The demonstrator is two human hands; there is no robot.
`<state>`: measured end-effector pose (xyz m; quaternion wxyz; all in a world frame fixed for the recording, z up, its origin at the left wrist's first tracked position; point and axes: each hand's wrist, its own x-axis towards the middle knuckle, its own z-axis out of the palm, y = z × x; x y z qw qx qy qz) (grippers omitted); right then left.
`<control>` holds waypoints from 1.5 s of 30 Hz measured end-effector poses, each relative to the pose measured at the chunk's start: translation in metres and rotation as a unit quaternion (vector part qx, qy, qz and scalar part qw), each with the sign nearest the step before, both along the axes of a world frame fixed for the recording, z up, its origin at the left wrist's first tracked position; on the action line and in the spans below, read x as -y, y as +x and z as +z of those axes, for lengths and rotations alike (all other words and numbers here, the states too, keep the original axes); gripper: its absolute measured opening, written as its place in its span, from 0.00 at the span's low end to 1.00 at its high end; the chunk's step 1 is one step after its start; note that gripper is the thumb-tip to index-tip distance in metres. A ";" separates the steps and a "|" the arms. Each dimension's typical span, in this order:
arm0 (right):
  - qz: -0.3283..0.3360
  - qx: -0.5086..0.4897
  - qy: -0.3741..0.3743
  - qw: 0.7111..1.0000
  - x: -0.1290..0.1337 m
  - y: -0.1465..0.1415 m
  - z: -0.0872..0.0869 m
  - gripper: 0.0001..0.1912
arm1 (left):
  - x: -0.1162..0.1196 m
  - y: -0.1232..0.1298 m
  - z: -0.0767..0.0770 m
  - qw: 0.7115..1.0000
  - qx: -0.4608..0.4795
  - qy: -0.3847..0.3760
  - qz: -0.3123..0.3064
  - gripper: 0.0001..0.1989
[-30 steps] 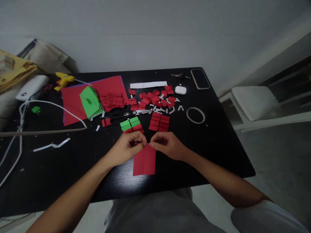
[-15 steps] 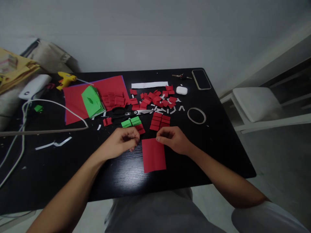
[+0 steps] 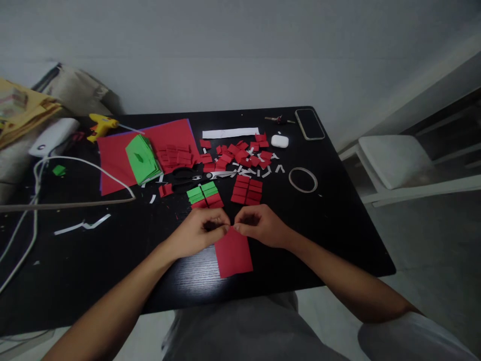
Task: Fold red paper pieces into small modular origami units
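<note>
A red paper sheet [image 3: 233, 253] hangs from or lies under my fingertips near the front of the table; I cannot tell whether it is lifted. My left hand [image 3: 205, 229] pinches its top edge at the left, thumb against fingers. Close beside it my right hand [image 3: 262, 225] pinches the same edge, the two thumbs almost meeting. Just beyond my left hand lies a folded green and red paper piece [image 3: 203, 193]. Past my right hand is a pleated red paper piece [image 3: 247, 190].
Black-handled scissors [image 3: 205, 176] lie behind the pleated pieces, near scattered red paper bits [image 3: 240, 153]. Green paper sheets [image 3: 142, 160] and a yellow glue gun [image 3: 101, 125] are at left, with a white cable [image 3: 97, 164]. A ring [image 3: 302, 179] and a phone [image 3: 309, 124] are at right.
My left hand has come right onto the sheet's top edge, and my right hand has shifted left towards it. The red sheet has moved slightly nearer to me and to the left.
</note>
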<state>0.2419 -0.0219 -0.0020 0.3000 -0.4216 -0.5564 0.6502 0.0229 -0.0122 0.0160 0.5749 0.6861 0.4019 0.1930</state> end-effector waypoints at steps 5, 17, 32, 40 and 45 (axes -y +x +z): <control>0.017 -0.002 -0.005 1.000 0.001 0.000 0.001 0.06 | -0.001 -0.001 0.002 1.000 -0.006 0.003 -0.022 0.04; -0.047 0.007 0.013 0.999 -0.015 0.014 0.006 0.09 | -0.020 -0.030 0.014 1.000 0.000 -0.011 0.018 0.04; 0.011 -0.005 -0.009 1.000 0.001 0.000 0.000 0.06 | -0.002 -0.004 0.001 0.997 -0.029 0.053 -0.043 0.04; -0.014 0.005 -0.002 1.000 -0.006 0.006 0.005 0.09 | -0.011 -0.014 0.010 0.998 -0.025 0.050 -0.037 0.06; -0.029 0.004 -0.002 1.000 -0.012 0.010 0.005 0.09 | -0.017 -0.024 0.013 0.999 -0.028 0.045 -0.008 0.06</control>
